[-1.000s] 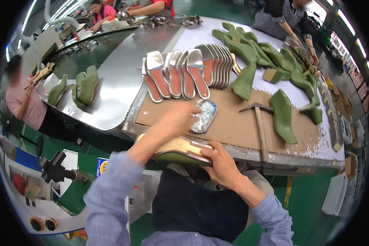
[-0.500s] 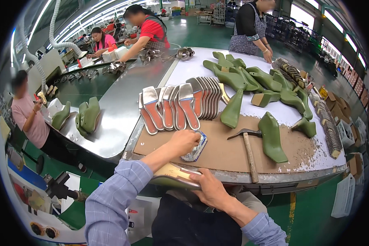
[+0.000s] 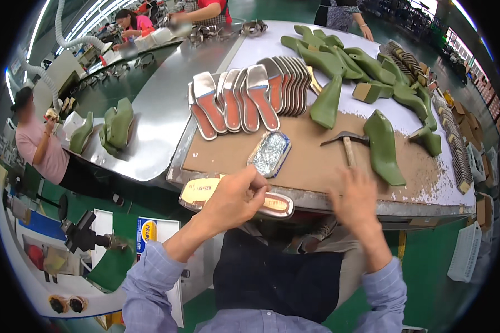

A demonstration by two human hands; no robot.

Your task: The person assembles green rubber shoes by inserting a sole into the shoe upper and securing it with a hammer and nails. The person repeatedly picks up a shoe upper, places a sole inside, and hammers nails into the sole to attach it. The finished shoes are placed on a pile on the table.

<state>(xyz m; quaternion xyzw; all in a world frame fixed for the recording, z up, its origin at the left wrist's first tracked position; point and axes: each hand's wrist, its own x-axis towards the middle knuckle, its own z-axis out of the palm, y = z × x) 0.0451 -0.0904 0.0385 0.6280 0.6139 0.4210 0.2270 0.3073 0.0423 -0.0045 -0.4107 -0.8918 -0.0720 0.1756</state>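
A shoe last with an insole (image 3: 197,190) on its upturned sole lies across my lap at the table's front edge. Over it, my left hand (image 3: 230,202) is closed in a pinch; whatever sits between its fingertips is too small to make out. My right hand (image 3: 356,202), smeared by motion, is at the wooden handle of a hammer (image 3: 349,151); whether it grips the handle cannot be seen. The hammer's head rests against a green last (image 3: 384,150). Between my hands and the stacked insoles is a small box of nails (image 3: 269,154).
Silver-edged insoles with reddish faces (image 3: 255,102) stand in a row behind the nail box. Green lasts (image 3: 375,66) are heaped at the back right. A line of stacked pieces (image 3: 453,147) runs along the right edge. Co-workers stand at the far side and left.
My left hand has left the nail box and come back over the insole. My right hand has let go of the last and moved right to the hammer handle. The view has tilted down.
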